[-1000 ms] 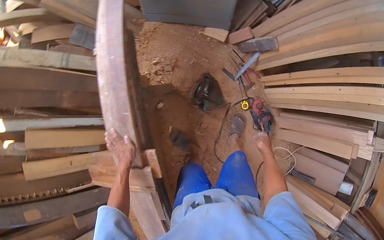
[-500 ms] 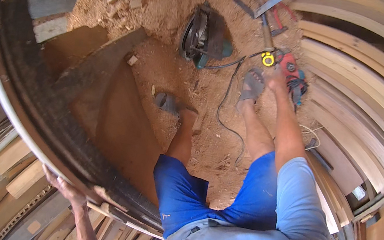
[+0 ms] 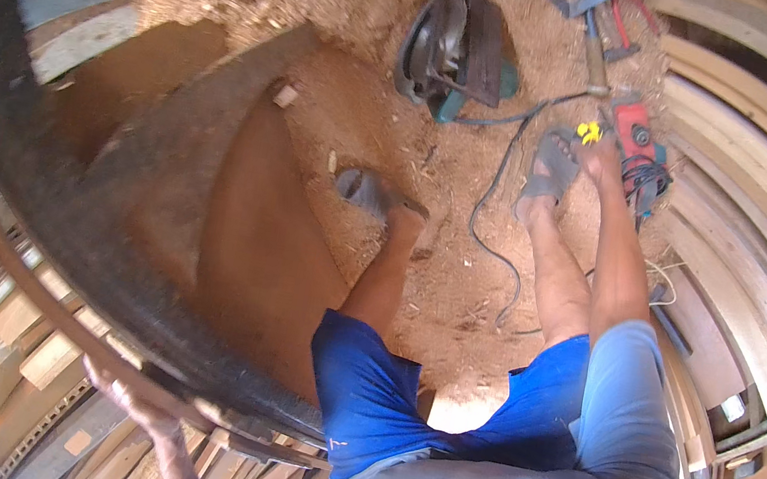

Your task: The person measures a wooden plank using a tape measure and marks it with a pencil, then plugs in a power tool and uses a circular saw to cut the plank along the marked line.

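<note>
My left hand [image 3: 133, 392] grips the lower edge of a long curved wooden plank [image 3: 53, 215], which arcs across the left of the view, dark and close to the camera. My right hand [image 3: 598, 156] is stretched down to the sawdust floor, its fingers at a small yellow tape measure [image 3: 587, 130] beside a red power tool [image 3: 636, 135]. The frame does not show whether those fingers grip the tape. My feet in grey sandals [image 3: 366, 191] stand on the sawdust.
A circular saw [image 3: 461, 50] lies on the sawdust ahead, its black cord [image 3: 490, 207] trailing past my right foot. A hammer [image 3: 595, 57] and other hand tools lie at the top right. Stacked curved planks [image 3: 757, 190] line the right side, with more timber at the lower left [image 3: 30, 353].
I have bent lower, so the floor and tools look nearer. The plank has tipped from upright to arcing across the left. My right hand has stayed down at the yellow tape measure.
</note>
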The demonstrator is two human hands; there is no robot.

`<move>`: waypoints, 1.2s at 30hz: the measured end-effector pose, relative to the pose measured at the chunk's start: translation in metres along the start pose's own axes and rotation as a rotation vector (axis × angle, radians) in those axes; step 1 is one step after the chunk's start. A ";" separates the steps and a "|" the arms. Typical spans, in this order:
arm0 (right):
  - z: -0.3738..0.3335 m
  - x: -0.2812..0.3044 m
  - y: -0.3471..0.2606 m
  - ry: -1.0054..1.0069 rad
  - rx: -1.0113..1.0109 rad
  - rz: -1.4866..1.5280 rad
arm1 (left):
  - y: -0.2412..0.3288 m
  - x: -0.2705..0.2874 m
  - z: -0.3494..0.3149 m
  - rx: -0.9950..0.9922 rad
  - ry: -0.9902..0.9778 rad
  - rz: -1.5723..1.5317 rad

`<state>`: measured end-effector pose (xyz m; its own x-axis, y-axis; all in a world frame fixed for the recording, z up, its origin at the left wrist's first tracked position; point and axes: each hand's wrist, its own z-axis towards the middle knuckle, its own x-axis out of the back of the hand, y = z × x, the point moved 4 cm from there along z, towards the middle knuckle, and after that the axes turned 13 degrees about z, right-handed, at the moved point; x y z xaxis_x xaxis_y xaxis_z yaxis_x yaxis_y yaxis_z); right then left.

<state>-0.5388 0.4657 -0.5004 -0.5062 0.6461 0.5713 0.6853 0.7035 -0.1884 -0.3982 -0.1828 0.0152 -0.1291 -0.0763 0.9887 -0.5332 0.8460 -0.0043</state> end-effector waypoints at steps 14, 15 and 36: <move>-0.421 0.103 -0.271 -1.432 0.057 1.241 | 0.069 0.014 -0.012 -0.095 0.159 -0.258; -0.436 0.108 -0.301 -1.339 0.283 1.108 | 0.104 0.046 -0.008 -0.178 0.113 -0.093; -0.572 0.171 -0.222 -0.824 0.640 0.022 | -0.134 0.170 0.126 0.425 -0.208 -1.583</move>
<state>-0.4785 0.2509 0.0959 -0.8622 0.4936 -0.1143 0.4152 0.5589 -0.7178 -0.4544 -0.3754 0.1645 0.6473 -0.7621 0.0159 -0.4079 -0.3287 0.8518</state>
